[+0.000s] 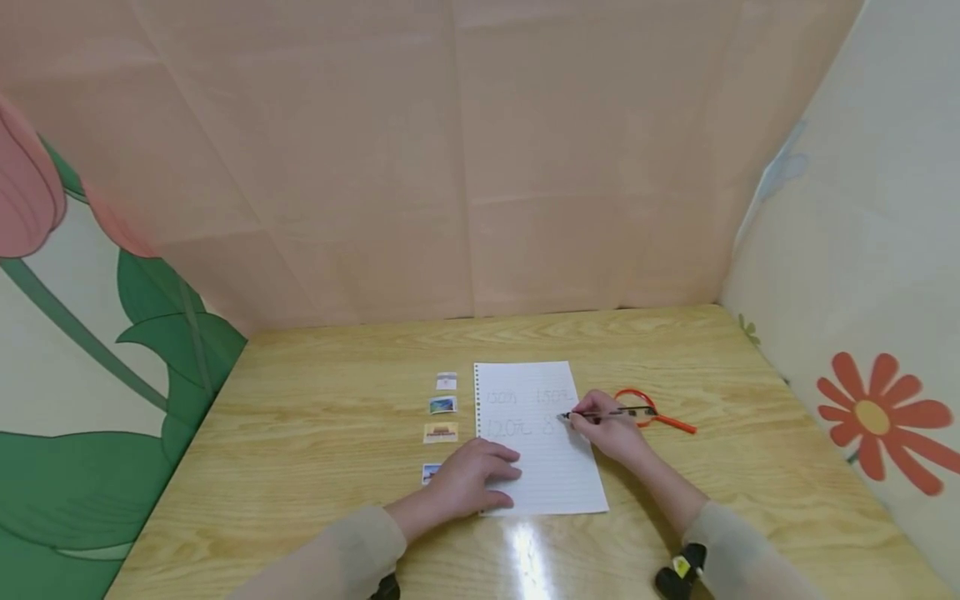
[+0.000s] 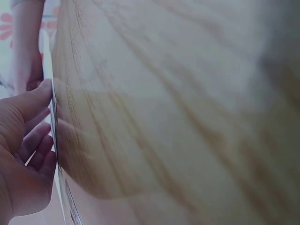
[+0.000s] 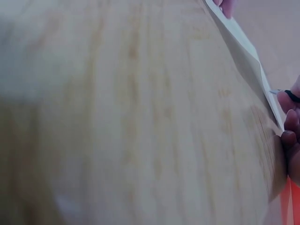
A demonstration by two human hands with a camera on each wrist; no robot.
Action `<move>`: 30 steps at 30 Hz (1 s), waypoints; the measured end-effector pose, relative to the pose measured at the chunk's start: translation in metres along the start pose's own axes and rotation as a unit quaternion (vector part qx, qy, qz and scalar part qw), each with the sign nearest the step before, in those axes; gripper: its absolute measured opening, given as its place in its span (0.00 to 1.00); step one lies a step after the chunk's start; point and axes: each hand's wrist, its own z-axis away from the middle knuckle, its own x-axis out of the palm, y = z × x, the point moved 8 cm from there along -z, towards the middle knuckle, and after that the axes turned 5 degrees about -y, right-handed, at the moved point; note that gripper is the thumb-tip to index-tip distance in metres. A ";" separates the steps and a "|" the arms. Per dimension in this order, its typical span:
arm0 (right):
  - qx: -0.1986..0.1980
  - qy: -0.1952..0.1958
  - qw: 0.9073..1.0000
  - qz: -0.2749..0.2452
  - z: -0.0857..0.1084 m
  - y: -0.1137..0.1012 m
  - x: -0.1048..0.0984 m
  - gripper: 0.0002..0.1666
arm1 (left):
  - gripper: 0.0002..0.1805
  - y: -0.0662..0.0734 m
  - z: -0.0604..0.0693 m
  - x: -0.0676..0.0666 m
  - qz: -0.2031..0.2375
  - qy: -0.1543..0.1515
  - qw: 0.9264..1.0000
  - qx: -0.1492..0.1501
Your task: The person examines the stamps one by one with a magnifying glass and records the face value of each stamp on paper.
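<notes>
A ruled loose-leaf sheet [image 1: 543,475] with punched holes down its left side lies on the table, with two rows of faint handwriting on its upper half. My right hand [image 1: 611,429] pinches a dark pen [image 1: 588,414], its tip at the second row near the sheet's right side. In the right wrist view, the pen [image 3: 276,91] points at the paper. My left hand [image 1: 476,477] rests on the sheet's lower left, fingers relaxed and spread; the left wrist view shows this hand [image 2: 28,145] at the paper's edge.
Several small picture stamps stand in a column left of the sheet, such as a yellow one [image 1: 440,432]; the lowest [image 1: 430,473] is partly behind my left hand. A red magnifying glass [image 1: 677,424] lies beyond my right hand. Decorated walls bound the wooden table [image 1: 322,417].
</notes>
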 end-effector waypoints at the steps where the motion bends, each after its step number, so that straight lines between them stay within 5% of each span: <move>1: -0.001 0.002 1.000 0.004 0.000 0.000 0.000 0.05 | 0.22 0.000 0.000 0.000 -0.001 0.000 1.000 0.000; 23: -0.074 -0.037 0.997 0.003 0.012 -0.012 0.001 0.11 | 0.21 -0.001 0.000 0.002 0.005 -0.004 1.000 0.001; 30: -0.055 -0.029 0.998 0.011 0.012 -0.010 -0.004 0.09 | 0.21 -0.002 0.000 0.003 0.003 -0.006 1.000 0.002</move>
